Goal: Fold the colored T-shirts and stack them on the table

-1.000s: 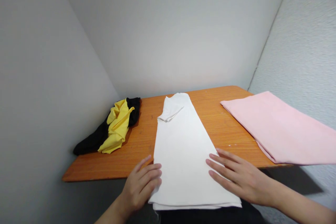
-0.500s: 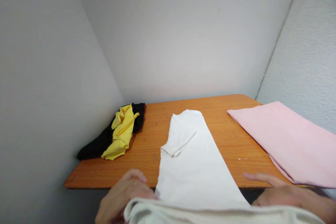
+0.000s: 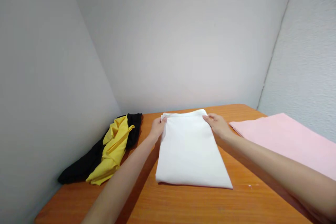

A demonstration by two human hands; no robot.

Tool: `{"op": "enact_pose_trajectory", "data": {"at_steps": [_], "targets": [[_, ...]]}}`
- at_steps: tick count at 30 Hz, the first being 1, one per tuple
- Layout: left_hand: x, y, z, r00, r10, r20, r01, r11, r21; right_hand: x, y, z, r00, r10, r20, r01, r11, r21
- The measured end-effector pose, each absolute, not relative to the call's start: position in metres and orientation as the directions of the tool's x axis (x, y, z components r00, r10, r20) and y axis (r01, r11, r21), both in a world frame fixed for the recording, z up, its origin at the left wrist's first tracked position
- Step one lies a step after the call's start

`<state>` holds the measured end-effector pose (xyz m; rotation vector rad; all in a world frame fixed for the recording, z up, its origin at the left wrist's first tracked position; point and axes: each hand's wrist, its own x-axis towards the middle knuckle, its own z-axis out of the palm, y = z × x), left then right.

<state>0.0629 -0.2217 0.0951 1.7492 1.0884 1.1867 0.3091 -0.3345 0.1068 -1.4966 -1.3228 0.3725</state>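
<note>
My left hand [image 3: 157,129] and right hand [image 3: 217,126] apart, holding far corners of folded white T-shirt [image 3: 191,150], on orange wooden table [image 3: 183,206]. Crumpled yellow-and-black garment [image 3: 112,150] left of T-shirt; folded pink cloth [image 3: 283,140] right of it.

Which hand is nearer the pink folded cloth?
Right: the right hand sits at a corner of the white folded cloth, beside the pink folded cloth; the left hand is farther, at the opposite corner.

The left arm [image 3: 122,182] and right arm [image 3: 273,169] stretched forward and inward, with the left hand [image 3: 157,128] and right hand [image 3: 217,125] held palm-down, fingers angled toward each other.
</note>
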Motion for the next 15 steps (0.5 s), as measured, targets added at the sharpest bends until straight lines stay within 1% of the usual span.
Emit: {"op": "enact_pose_trajectory", "data": {"at_steps": [6, 11, 12, 13, 14, 15], "targets": [[0.075, -0.194, 0.060, 0.214, 0.945, 0.246, 0.398, -0.315, 0.862, 0.316, -0.299, 0.078, 0.344, 0.904, 0.254, 0.614, -0.012, -0.789], [0.070, -0.179, 0.050, 0.210, 0.958, 0.195, 0.542, -0.280, 0.793, 0.326, -0.286, 0.067, 0.342, 0.923, 0.177, 0.682, -0.114, -0.723], [0.066, -0.181, 0.051, 0.200, 0.960, 0.195, 0.562, -0.276, 0.780, 0.328, -0.287, 0.067, 0.335, 0.922, 0.193, 0.723, -0.120, -0.680], [0.060, -0.184, 0.054, 0.189, 0.959, 0.211, 0.587, -0.282, 0.758, 0.328, -0.290, 0.066, 0.309, 0.922, 0.234, 0.787, -0.110, -0.607], [0.054, -0.191, 0.058, 0.191, 0.951, 0.245, 0.623, -0.310, 0.718, 0.328, -0.296, 0.066, 0.256, 0.921, 0.295, 0.861, -0.078, -0.503], [0.048, -0.201, 0.062, 0.215, 0.931, 0.294, 0.666, -0.360, 0.653, 0.326, -0.304, 0.064, 0.170, 0.917, 0.361, 0.926, -0.023, -0.378]]}}
